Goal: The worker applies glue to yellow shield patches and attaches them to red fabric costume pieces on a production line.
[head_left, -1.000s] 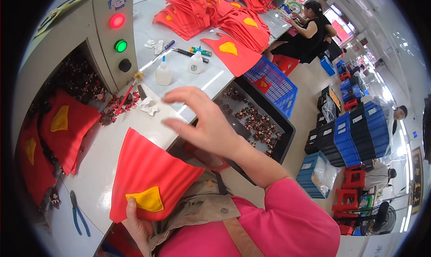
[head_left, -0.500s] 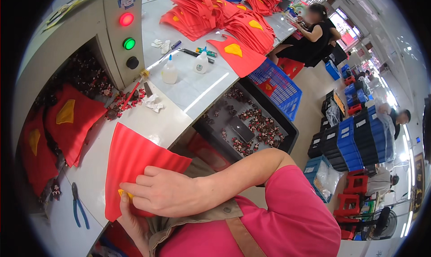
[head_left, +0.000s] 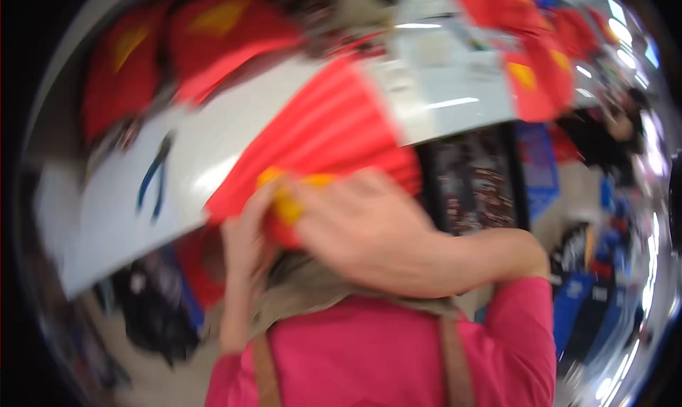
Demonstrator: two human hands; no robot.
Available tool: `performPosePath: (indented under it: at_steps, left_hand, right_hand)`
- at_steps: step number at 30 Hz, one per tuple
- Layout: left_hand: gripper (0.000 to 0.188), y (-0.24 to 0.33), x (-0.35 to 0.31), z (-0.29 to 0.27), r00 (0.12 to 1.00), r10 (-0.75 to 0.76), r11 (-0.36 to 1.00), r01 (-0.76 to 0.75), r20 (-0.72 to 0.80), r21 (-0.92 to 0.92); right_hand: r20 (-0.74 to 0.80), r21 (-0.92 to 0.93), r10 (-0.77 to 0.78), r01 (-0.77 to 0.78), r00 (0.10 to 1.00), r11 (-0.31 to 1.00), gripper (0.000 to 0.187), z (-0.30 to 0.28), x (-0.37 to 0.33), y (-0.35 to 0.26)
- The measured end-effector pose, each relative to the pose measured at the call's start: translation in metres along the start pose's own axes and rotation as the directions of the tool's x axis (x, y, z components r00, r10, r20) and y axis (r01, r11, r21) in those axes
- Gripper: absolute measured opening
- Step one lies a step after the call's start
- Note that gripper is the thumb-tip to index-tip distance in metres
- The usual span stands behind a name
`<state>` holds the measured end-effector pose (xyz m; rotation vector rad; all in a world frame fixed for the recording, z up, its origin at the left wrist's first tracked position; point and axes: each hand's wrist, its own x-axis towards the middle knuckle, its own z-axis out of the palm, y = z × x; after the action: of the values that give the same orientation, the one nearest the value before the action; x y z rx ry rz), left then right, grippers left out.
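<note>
- Red sheet [head_left: 323,137], soft-looking, fan-shaped with long ridges and a narrow top. It's at 12 o'clock from the wearer's chest, spread partly over the table with its lower end at the near edge.
- Yellow patch [head_left: 290,204] near that lower end, smooth-looking, mostly covered by hands, so no clue on its full outline.
- Left hand [head_left: 249,226] is closed in a pinch on the lower edge, thumb up against the patch.
- Right hand [head_left: 369,226] lies across the patch, fingers pointing toward the left one. Too blurry, can't tell how far open it is or whether it grips anything.
- Taking the red sheet as the dial's centre: slim blue-handled pliers [head_left: 155,176] at 8-9 o'clock, on a glossy white tabletop [head_left: 195,154].
- Two more red pieces with yellow patches at 10 o'clock, and a red pile [head_left: 536,59] at 2.
- Black tray [head_left: 521,176] with smeary little bits at 3-4, blue plastic basket [head_left: 540,169] just beyond.
- Room's pale floor and bluish stacks [head_left: 572,311] sit around 4.
</note>
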<state>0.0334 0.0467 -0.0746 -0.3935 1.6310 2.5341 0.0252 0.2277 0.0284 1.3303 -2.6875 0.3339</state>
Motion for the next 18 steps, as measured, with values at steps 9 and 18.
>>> performPosePath:
  at_steps: [9, 18]
  left_hand:
    - [0.027, 0.019, -0.002, 0.012, 1.0, -0.009, 0.969, 0.012, 0.016, -0.248]
    - [0.025, 0.02, 0.001, 0.007, 0.998, -0.003, 0.978, 0.016, 0.063, -0.21]
  right_hand:
    - [0.061, -0.045, -0.066, 0.069, 0.996, 0.997, 0.021, -0.001, 0.01, 0.003]
    - [0.107, -0.03, -0.094, 0.098, 0.99, 0.995, 0.019, -0.002, 0.018, 0.006]
